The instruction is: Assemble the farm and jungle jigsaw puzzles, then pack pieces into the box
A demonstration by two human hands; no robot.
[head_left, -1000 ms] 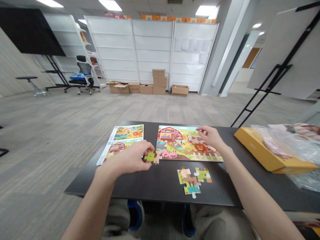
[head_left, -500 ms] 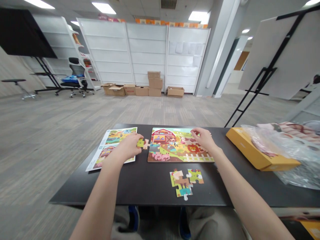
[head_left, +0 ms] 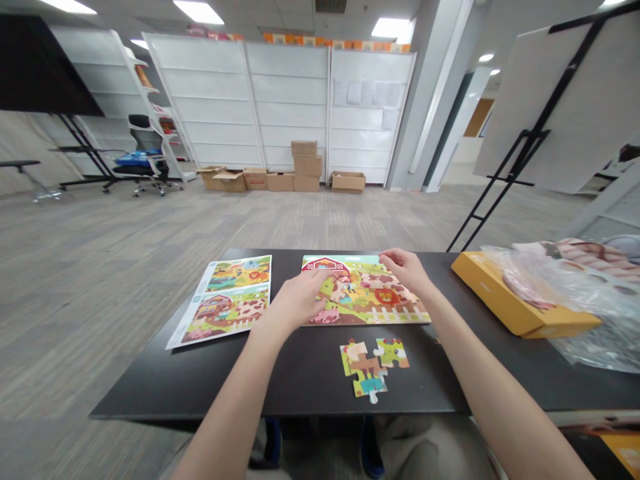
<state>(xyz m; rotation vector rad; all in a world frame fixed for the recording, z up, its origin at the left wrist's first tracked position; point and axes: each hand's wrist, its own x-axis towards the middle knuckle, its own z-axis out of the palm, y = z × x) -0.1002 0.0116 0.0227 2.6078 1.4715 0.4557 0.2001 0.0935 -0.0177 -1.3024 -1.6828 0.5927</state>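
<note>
While a printed picture sheet lies flat at the left of the dark table, the left hand sits open, palm down, on the left part of the farm jigsaw puzzle. The right hand curls over the puzzle's upper right, any grip hidden; joined loose puzzle pieces lie just below, and a yellow box sits far right beneath clear plastic wrap.
</note>
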